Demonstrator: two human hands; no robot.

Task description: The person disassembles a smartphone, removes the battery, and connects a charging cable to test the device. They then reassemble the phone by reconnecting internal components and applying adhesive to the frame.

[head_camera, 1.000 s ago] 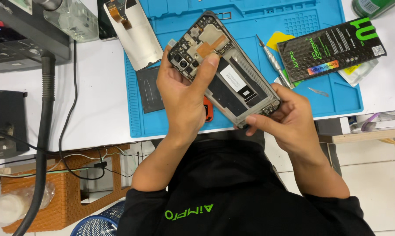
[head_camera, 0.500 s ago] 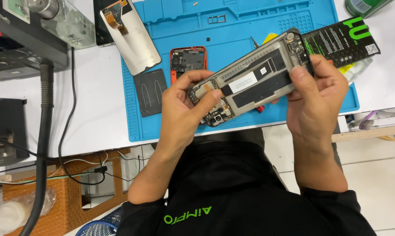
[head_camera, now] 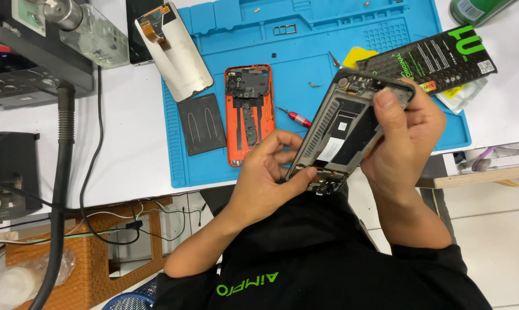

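I hold an opened phone frame (head_camera: 344, 131) with its back off, tilted upright over the near edge of the blue work mat (head_camera: 305, 46). My left hand (head_camera: 266, 175) pinches its lower end, thumb on the bottom edge. My right hand (head_camera: 405, 135) wraps around its right side, thumb pressed on the top corner. An orange phone back cover (head_camera: 248, 112) with a black inner plate lies flat on the mat just left of the frame. A small red-handled screwdriver (head_camera: 294, 117) lies between them.
A dark rectangular battery-like part (head_camera: 202, 124) and a white screen panel (head_camera: 173, 49) lie at the mat's left edge. A black and green package (head_camera: 437, 54) rests at the right. Grey equipment (head_camera: 30, 51) and a hose (head_camera: 61, 189) stand at the left. Loose screws dot the mat.
The phone frame has been rotated from lying sideways to nearly upright and shifted right. My right thumb moved to its top corner, my left hand slid to the bottom end.
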